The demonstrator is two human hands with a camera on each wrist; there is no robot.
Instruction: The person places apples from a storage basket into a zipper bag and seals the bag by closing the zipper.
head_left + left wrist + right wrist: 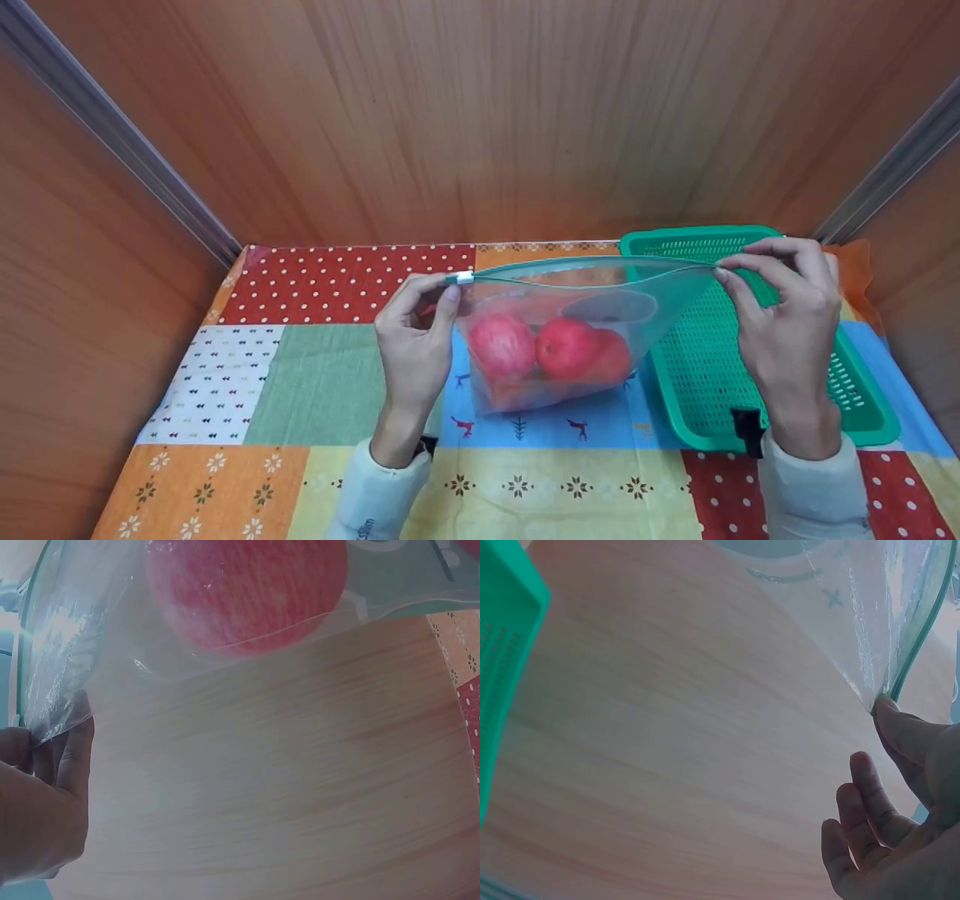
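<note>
A clear zip bag (517,300) with a green zip edge hangs between my two hands, several red apples (501,345) gathered at its bottom. My left hand (416,337) pinches the top left corner, right by the white slider (465,277). At the opposite top corner, my right hand (795,330) pinches the zip end between thumb and finger, its other fingers spread apart in the right wrist view. The bag's mouth gapes slightly along the middle. One apple (247,592) shows large through the plastic in the left wrist view.
A green perforated basket (675,420) stands on the right, partly behind the bag and my right hand. Patchwork cloth (337,382) covers the table. Wooden panels (480,120) rise at the back and both sides. Some orange cloth (855,285) lies beyond the basket.
</note>
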